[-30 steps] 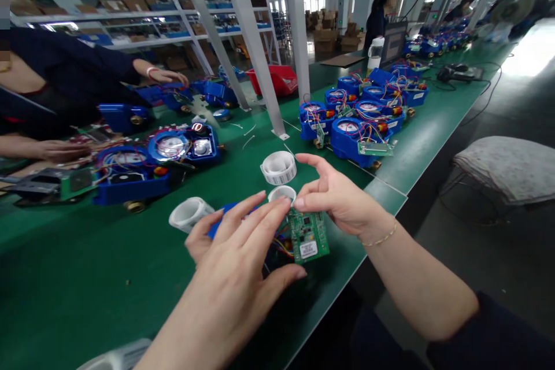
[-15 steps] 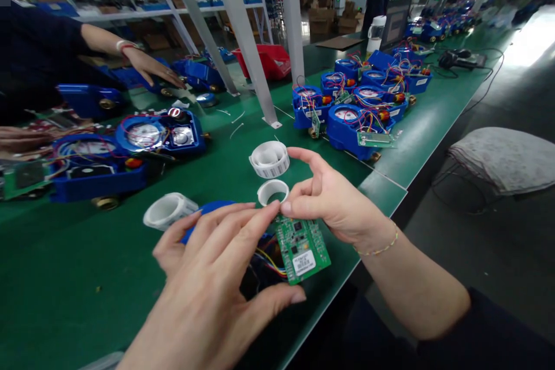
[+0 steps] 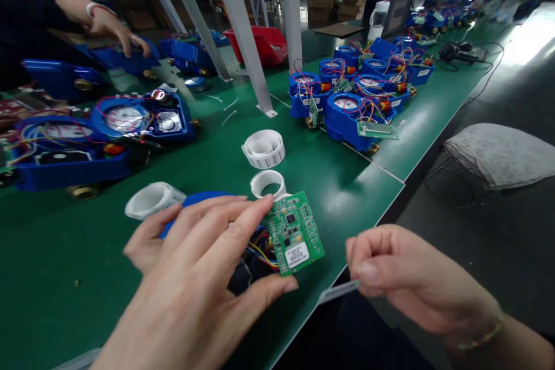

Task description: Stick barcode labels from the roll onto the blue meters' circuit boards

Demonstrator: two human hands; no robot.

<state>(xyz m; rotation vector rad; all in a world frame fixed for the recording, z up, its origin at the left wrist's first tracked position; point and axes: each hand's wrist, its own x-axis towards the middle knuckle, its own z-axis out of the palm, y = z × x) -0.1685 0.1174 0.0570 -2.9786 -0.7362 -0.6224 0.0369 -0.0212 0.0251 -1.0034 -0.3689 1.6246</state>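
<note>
The green circuit board [image 3: 295, 233] serves as the reference point. To its far left, two open blue meter housings [image 3: 104, 139] with red wiring lie on the green bench [image 3: 60, 254], and beyond them a co-worker's hand [image 3: 113, 26] rests on another blue housing. Nearer on the left, a white label roll [image 3: 150, 199] lies on its side. The left hand [image 3: 195, 289] is clamped on the circuit board, fingers over its upper left edge and thumb beneath its lower edge; coloured wires [image 3: 260, 251] run from the board into a blue housing largely hidden under the hand. Directly behind the board sit a small white ring [image 3: 269, 183] and, further back, a wider label roll [image 3: 263, 149]. To the upper right, a group of blue meters [image 3: 359, 98] stands on the bench. To the lower right, past the bench edge, the right hand [image 3: 411, 277] pinches a narrow white label strip [image 3: 338, 291] between thumb and fingers. A padded stool [image 3: 503, 156] stands further right.
</note>
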